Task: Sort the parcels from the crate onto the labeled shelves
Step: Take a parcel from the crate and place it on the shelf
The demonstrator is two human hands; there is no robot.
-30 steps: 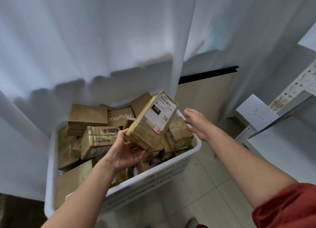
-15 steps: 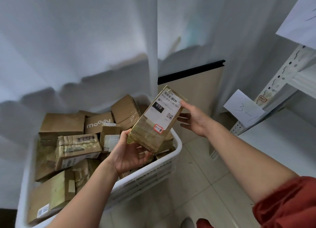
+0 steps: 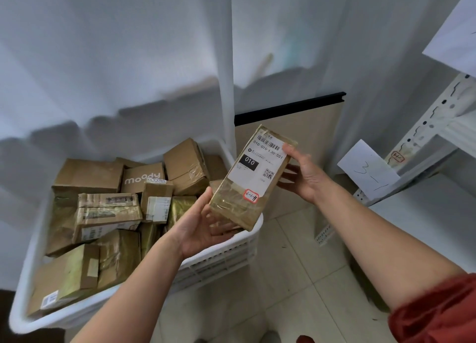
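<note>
Parcel gripped by left hand and right hand above crate; its red-ringed sticker should be matched against the shelf tag at 3 o'clock.

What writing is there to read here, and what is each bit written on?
"010-010-L30-551": white label on the held parcel.
"010": black patch on that label.
"moody": brown box in the crate.
"3-1": handwritten sheet on the rack.
Too small or blurred: the parcel's red-edged sticker, the rack's sticker, the other boxes' labels.
</note>
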